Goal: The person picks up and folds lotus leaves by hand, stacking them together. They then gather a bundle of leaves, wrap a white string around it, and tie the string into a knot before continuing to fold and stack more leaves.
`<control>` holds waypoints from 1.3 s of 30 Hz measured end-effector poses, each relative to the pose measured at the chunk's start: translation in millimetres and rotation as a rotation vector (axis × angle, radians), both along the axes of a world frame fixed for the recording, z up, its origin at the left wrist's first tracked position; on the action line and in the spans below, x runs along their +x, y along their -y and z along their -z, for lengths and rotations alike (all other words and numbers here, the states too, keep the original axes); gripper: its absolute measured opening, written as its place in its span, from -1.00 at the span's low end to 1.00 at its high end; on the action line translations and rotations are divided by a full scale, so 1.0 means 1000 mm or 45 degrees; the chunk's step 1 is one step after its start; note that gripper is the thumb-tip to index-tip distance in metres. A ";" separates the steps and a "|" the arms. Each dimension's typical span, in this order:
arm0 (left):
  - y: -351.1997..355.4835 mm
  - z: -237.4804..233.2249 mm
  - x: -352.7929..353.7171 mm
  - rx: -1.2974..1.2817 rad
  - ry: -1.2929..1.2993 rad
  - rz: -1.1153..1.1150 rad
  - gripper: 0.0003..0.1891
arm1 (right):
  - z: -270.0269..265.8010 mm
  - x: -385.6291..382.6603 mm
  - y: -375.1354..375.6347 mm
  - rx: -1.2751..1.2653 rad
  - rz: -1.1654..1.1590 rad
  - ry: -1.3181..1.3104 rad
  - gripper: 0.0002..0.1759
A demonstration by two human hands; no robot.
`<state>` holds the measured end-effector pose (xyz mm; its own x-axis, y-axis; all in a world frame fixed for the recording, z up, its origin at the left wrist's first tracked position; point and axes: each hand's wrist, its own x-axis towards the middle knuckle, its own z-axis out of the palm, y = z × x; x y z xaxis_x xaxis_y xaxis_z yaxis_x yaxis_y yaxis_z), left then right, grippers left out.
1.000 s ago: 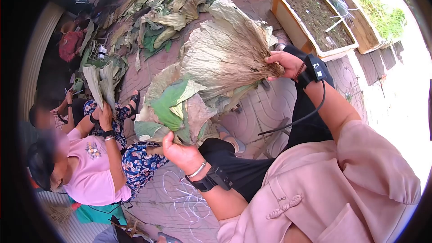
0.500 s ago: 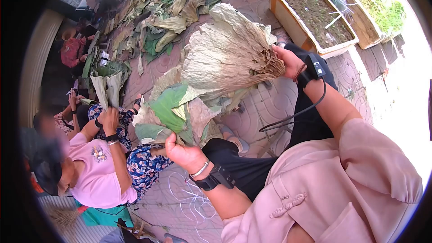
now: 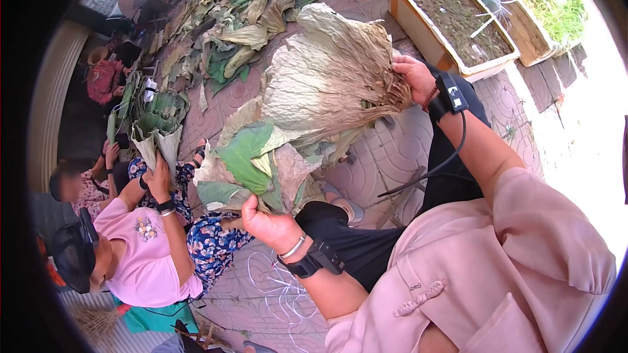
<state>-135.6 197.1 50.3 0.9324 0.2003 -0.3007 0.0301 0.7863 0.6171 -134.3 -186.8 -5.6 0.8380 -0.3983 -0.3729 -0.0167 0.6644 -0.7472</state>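
A large dried lotus leaf (image 3: 327,72), pale tan and wrinkled, fans out in front of me. My right hand (image 3: 413,80) grips the brown, crumpled gathered edge of this leaf. Lower down, my left hand (image 3: 269,223) is closed around the base of a bundle of leaves (image 3: 245,150), green, grey-green and brownish, with the thumb pointing up. The big leaf overlaps the far side of that bundle. The fingertips of my left hand are partly hidden behind the leaves.
Many loose leaves (image 3: 261,26) cover the paving ahead. Soil-filled planter boxes (image 3: 451,23) stand at the upper right. A person in a pink shirt (image 3: 147,248) sits at left, holding folded leaves (image 3: 157,140). White plastic strings (image 3: 281,294) lie on the ground below my left arm.
My right hand has shifted slightly up and left with the dried leaf's edge. My left hand stays nearly still. The neighbour's folded leaves have opened wider and tilted.
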 end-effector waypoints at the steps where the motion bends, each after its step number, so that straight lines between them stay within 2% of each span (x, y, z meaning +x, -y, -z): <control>1: -0.001 0.000 0.000 -0.015 0.018 0.023 -0.52 | 0.000 0.000 0.001 0.001 0.001 -0.002 -0.76; 2: -0.002 0.000 0.000 -0.030 0.034 0.047 -0.43 | 0.002 -0.001 0.002 -0.002 0.028 -0.051 -0.77; 3: -0.002 0.000 -0.001 -0.026 0.031 0.048 -0.43 | 0.003 -0.002 0.003 -0.004 0.055 -0.101 -0.77; 5: -0.001 0.001 0.000 -0.016 0.037 0.051 -0.58 | 0.009 -0.002 0.007 0.009 0.030 -0.097 -0.78; 10: 0.003 -0.006 -0.002 -0.023 -0.003 0.069 -0.58 | 0.011 -0.008 0.010 -0.064 -0.007 -0.129 -0.79; 12: 0.004 -0.008 -0.003 -0.016 -0.014 0.075 -0.58 | 0.010 -0.010 0.007 -0.775 0.132 -0.457 -0.79; 14: 0.008 -0.011 -0.003 0.024 0.006 0.053 -0.57 | 0.014 -0.014 0.010 -0.863 0.138 -0.432 -0.74; 16: 0.013 -0.016 -0.005 0.015 -0.025 0.061 -0.57 | 0.025 -0.013 0.015 -1.101 0.026 -0.351 -0.57; 17: 0.014 -0.019 -0.006 0.006 -0.054 0.070 -0.56 | 0.013 -0.018 0.009 -1.098 0.025 -0.351 -0.57; 19: 0.014 -0.020 -0.007 -0.015 -0.041 0.087 -0.56 | -0.034 -0.031 -0.008 -0.743 -0.353 -0.711 -0.27; 20: 0.014 -0.020 -0.007 -0.038 -0.029 0.106 -0.56 | -0.037 -0.033 -0.008 -0.747 -0.357 -0.708 -0.27; 22: 0.011 -0.017 -0.005 -0.046 -0.024 0.106 -0.56 | -0.039 -0.039 -0.003 -0.608 -0.652 -0.609 -0.04; 23: 0.011 -0.017 -0.004 -0.052 -0.021 0.112 -0.56 | -0.039 -0.040 -0.005 -0.785 -0.641 -0.637 -0.05; 24: 0.011 -0.018 -0.003 -0.058 -0.016 0.106 -0.56 | -0.039 -0.040 -0.005 -0.793 -0.644 -0.633 -0.05; 26: 0.012 -0.019 -0.003 -0.072 -0.044 0.107 -0.57 | -0.041 -0.039 -0.004 -0.961 -0.800 -0.609 -0.10; 27: 0.011 -0.018 -0.001 -0.082 -0.041 0.101 -0.57 | -0.043 -0.038 -0.009 -1.035 -0.731 -0.586 -0.29; 28: 0.010 -0.018 0.001 -0.062 -0.046 0.097 -0.57 | -0.047 -0.033 -0.011 -1.047 -0.734 -0.583 -0.29; 31: 0.008 -0.015 0.000 -0.073 -0.048 0.094 -0.58 | -0.064 -0.026 -0.017 -1.338 -0.582 -0.429 -0.70; 32: 0.009 -0.016 0.000 -0.100 -0.052 0.105 -0.58 | -0.072 -0.022 -0.019 -1.348 -0.585 -0.423 -0.70; 34: 0.012 -0.019 -0.003 -0.088 -0.050 0.099 -0.60 | -0.086 -0.012 -0.018 -1.096 -0.532 -0.237 -0.72; 36: 0.013 -0.021 -0.006 -0.075 -0.046 0.093 -0.62 | -0.106 -0.001 -0.021 -1.063 -0.573 -0.201 -0.77; 39: 0.015 -0.026 -0.009 -0.089 -0.082 0.063 -0.59 | -0.123 0.024 -0.026 -0.818 -0.381 0.062 -0.81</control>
